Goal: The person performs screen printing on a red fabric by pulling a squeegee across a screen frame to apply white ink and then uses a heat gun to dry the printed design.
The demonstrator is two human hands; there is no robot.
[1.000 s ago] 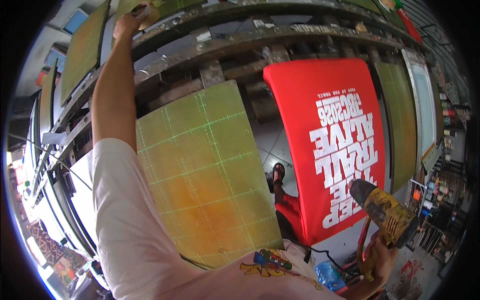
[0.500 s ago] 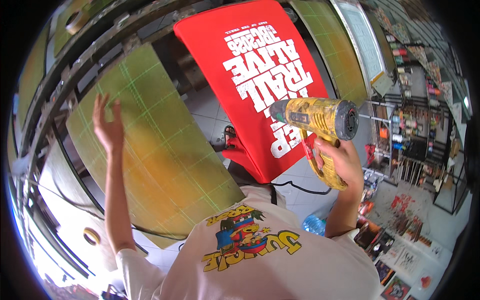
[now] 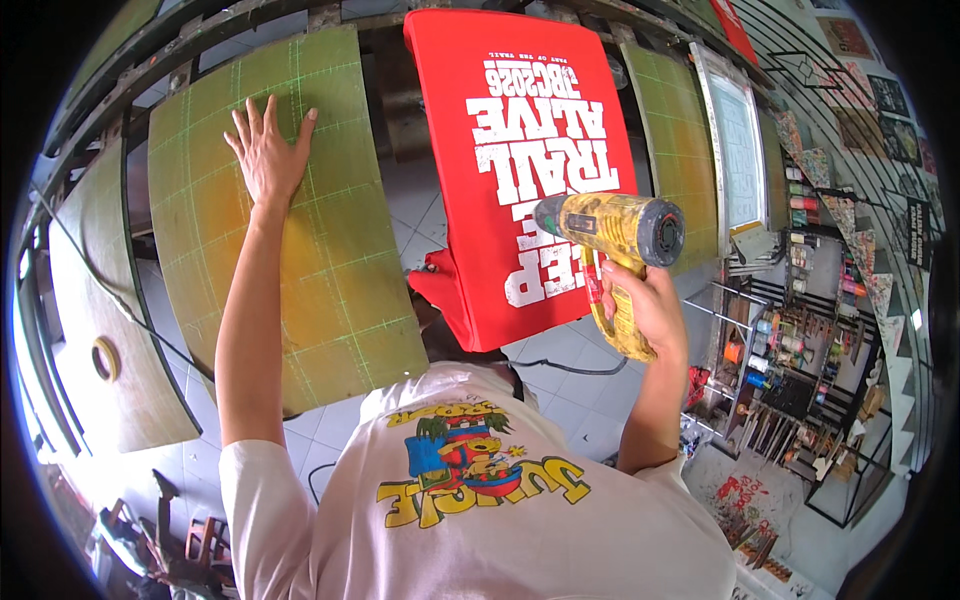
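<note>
My right hand [image 3: 645, 312] grips the handle of a yellow and black heat gun [image 3: 610, 225], smeared with dark stains. Its nozzle points left, over a red T-shirt [image 3: 470, 240] stretched on a flat board. White block lettering [image 3: 545, 150] covers the shirt's upper face, partly hidden behind the heat gun. Loose red cloth hangs off the board's near left corner. To the left, my left hand [image 3: 270, 160] lies with fingers spread on a greenish-yellow board [image 3: 330, 250] marked with light green grid lines. Nothing is in that hand.
A pale board [image 3: 110, 300] with a tape roll [image 3: 104, 358] lies far left, a cable crossing it. Right of the shirt are another greenish board [image 3: 675, 150] and a framed screen [image 3: 735, 150]. Racks of bottles [image 3: 790, 340] stand farther right. The heat gun's cord [image 3: 570, 368] trails near my waist.
My left hand has moved right and come down onto the greenish board. The view has turned, and the heat gun has shifted slightly left, still over the shirt.
</note>
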